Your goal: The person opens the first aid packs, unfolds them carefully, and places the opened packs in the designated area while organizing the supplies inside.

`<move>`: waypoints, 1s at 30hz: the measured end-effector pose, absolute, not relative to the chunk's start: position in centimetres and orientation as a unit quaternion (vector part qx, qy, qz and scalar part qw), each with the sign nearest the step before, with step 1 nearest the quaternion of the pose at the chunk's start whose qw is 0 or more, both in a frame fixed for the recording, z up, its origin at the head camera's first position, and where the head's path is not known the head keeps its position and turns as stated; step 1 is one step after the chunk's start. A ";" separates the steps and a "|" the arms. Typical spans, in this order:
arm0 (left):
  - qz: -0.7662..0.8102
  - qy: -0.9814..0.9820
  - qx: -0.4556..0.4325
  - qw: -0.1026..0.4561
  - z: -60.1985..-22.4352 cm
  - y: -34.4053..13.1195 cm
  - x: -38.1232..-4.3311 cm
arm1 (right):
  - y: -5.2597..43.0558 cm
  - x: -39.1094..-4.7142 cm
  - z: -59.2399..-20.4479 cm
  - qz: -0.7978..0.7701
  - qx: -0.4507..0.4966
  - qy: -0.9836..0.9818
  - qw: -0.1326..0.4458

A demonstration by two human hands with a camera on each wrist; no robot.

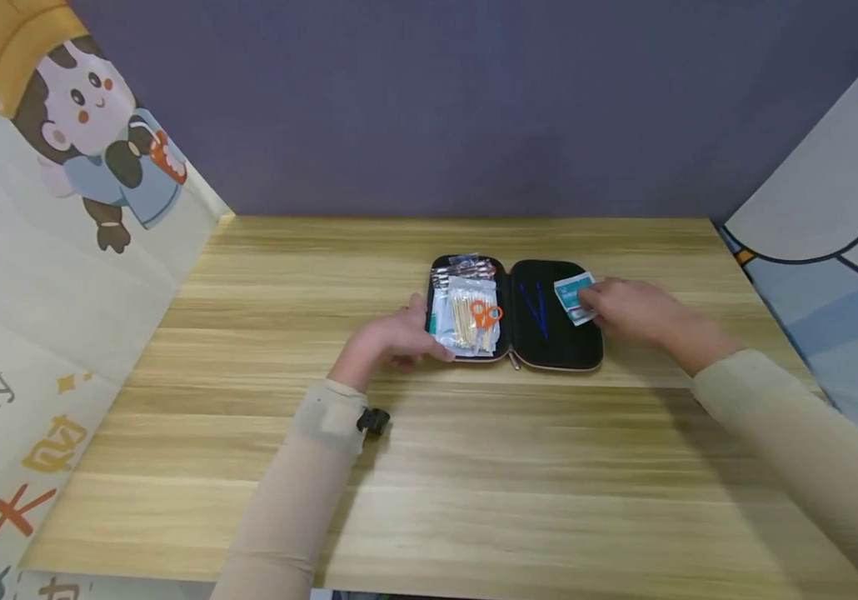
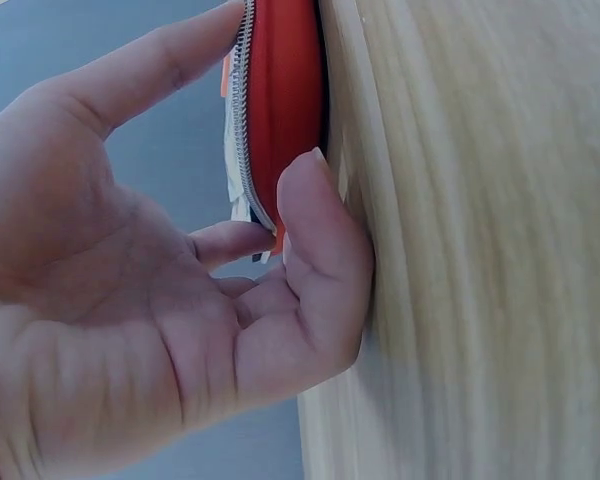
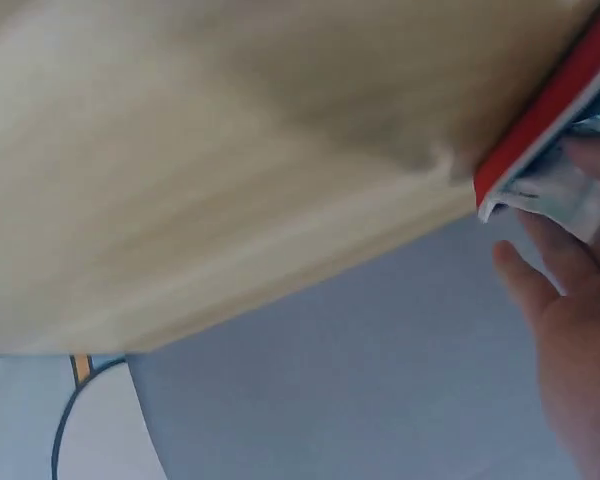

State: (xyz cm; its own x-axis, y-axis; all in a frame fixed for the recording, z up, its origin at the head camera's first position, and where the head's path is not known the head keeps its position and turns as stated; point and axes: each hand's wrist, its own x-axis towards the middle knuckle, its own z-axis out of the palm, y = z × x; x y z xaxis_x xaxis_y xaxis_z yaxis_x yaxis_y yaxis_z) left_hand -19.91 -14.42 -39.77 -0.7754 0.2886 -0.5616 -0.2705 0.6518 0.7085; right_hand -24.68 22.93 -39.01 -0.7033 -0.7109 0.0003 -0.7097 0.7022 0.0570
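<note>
A small zippered case (image 1: 571, 348) lies unfolded on the table, black inside and red outside (image 2: 288, 90). My left hand (image 1: 399, 335) holds its left half by the edge, thumb and fingers spread along the rim. Over the right half, my right hand (image 1: 635, 310) pinches a teal-and-white flat sachet (image 1: 571, 297); in the right wrist view this sachet (image 3: 560, 195) is just over the case's edge. Blue tweezers (image 1: 542, 318) lie in the right half. Bagged cotton swabs (image 1: 463, 323), orange-handled scissors (image 1: 480, 317) and silvery packets (image 1: 462, 271) fill the left half.
The wood-grain table (image 1: 444, 492) extends around the case on all sides. A grey-purple panel (image 1: 474, 108) stands behind it, with cartoon-printed walls (image 1: 17, 250) left and right. The zipper pull (image 1: 515, 362) hangs at the case's near edge.
</note>
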 end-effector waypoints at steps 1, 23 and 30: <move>0.417 0.845 0.005 0.335 -39.7 -14.4 -19.9 | 22.9 -24.4 -39.4 -0.032 0.398 -0.917 0.007; 0.401 0.857 0.004 0.324 -39.4 -14.4 -19.7 | 20.8 -20.4 -39.8 0.008 0.341 -0.936 -0.084; 0.404 0.855 0.009 0.326 -39.7 -14.4 -19.8 | 20.6 -20.3 -40.5 0.031 0.322 -0.943 -0.082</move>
